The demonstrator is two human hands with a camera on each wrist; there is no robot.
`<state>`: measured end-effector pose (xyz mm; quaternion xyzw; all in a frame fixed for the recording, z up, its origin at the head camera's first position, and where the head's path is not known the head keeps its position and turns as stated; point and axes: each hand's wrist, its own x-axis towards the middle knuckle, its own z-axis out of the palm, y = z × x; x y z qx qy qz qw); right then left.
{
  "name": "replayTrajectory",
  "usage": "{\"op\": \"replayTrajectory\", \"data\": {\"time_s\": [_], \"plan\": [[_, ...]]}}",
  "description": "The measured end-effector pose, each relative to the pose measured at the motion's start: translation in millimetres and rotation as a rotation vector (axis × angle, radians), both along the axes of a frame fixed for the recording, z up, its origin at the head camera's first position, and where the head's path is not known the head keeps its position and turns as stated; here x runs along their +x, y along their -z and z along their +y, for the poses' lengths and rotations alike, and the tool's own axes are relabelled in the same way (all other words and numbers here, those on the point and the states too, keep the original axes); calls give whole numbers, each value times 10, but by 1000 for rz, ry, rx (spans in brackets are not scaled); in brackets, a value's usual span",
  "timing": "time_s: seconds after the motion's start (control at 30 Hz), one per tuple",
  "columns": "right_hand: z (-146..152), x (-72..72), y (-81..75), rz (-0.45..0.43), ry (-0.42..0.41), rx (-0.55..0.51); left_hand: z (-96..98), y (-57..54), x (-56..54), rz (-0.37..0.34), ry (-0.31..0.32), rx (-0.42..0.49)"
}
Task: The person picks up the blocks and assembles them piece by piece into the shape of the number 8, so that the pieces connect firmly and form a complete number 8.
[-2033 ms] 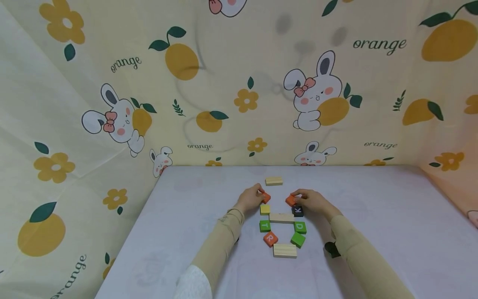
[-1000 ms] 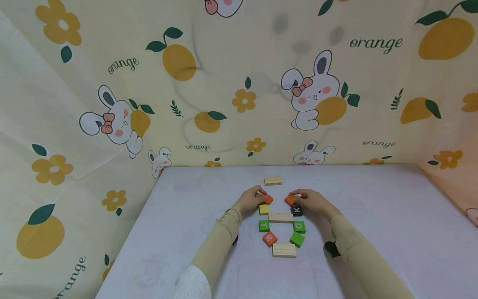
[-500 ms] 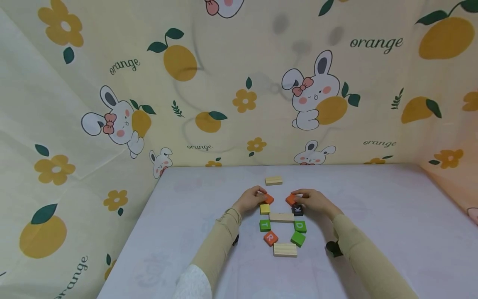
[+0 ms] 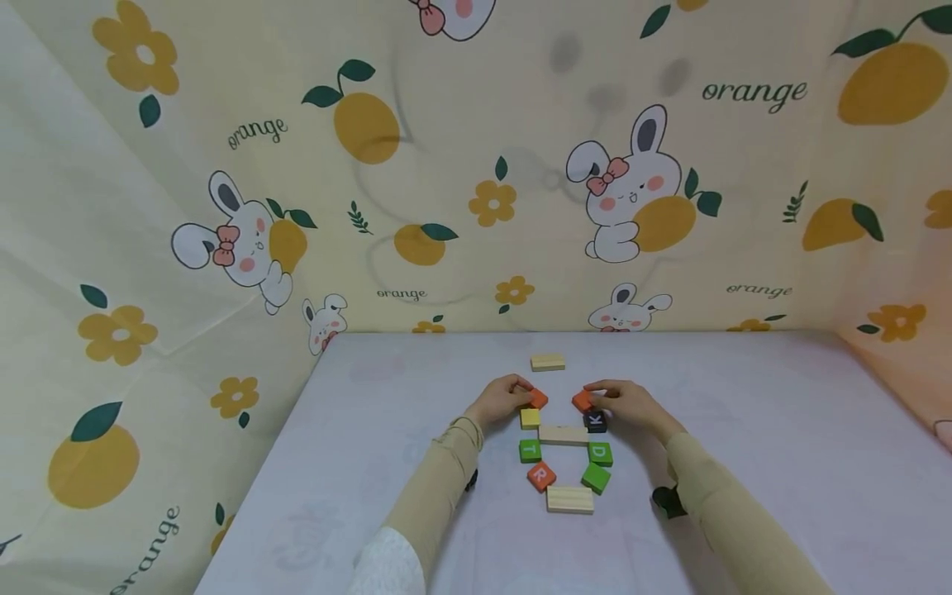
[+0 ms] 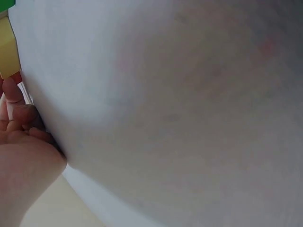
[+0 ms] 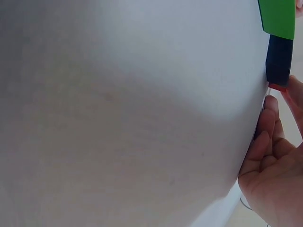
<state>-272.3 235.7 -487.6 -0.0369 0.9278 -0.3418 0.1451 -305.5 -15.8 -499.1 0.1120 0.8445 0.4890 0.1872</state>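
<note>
In the head view my left hand [image 4: 502, 400] pinches an orange block [image 4: 539, 399] just behind a yellow block [image 4: 530, 419]. Opposite it, my right hand [image 4: 628, 403] holds another orange block [image 4: 582, 401] behind the black block marked K [image 4: 595, 421]. A gap separates the two orange blocks, and both sit tilted to the rows. From the left wrist, only a red-orange sliver shows between the fingers and the yellow block [image 5: 8, 49]. In the right wrist view, fingertips meet an orange edge [image 6: 278, 87] below the black block [image 6: 279, 61].
A wooden plank [image 4: 563, 435] lies crosswise between the rows. Nearer stand green T [image 4: 530, 450] and D [image 4: 600, 454] blocks, an orange R block [image 4: 541, 476], a plain green block [image 4: 596, 478] and a front plank [image 4: 569, 499]. Another plank [image 4: 548, 362] lies behind the hands on the white table [image 4: 357, 463].
Since the earliest frame, my left hand has slid its orange block slightly to the right and nearer, up by the yellow block. The right hand has stayed on its block. The head view has shifted a little.
</note>
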Motion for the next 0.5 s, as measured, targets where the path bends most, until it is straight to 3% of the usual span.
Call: {"op": "replayTrajectory", "data": {"time_s": [0.5], "plan": [[25, 5, -5, 16, -11, 3, 6, -3, 11, -15, -7, 18]]}}
